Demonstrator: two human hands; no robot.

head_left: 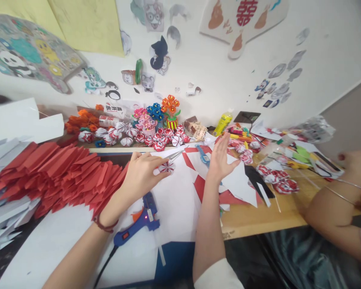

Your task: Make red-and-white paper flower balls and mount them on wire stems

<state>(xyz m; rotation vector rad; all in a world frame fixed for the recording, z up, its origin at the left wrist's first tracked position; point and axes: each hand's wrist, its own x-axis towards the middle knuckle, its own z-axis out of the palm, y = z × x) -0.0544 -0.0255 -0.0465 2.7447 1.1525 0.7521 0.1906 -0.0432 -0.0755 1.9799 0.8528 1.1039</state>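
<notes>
Between the thumb and fingers of my left hand (146,170) is a small red-and-white folded paper flower (167,167). Metal tweezers (176,154) lie against the flower, their tips pointing right. My right hand (221,158) is raised above the papers, fingers stretched out together and thumb apart, holding nothing. A light-blue tool (202,155) lies just left of it. Below my left hand, a blue glue gun (138,226) with a small lit light rests on white paper (176,200). Red and white paper pieces (228,196) lie under and beside my right forearm.
Stacks of folded red paper (57,172) fill the left side. Finished paper flowers (159,140) line the back, near a yellow bottle (223,122). At the right, another person's arm (333,204) rests by the table edge, close to more red-and-white flowers (284,182).
</notes>
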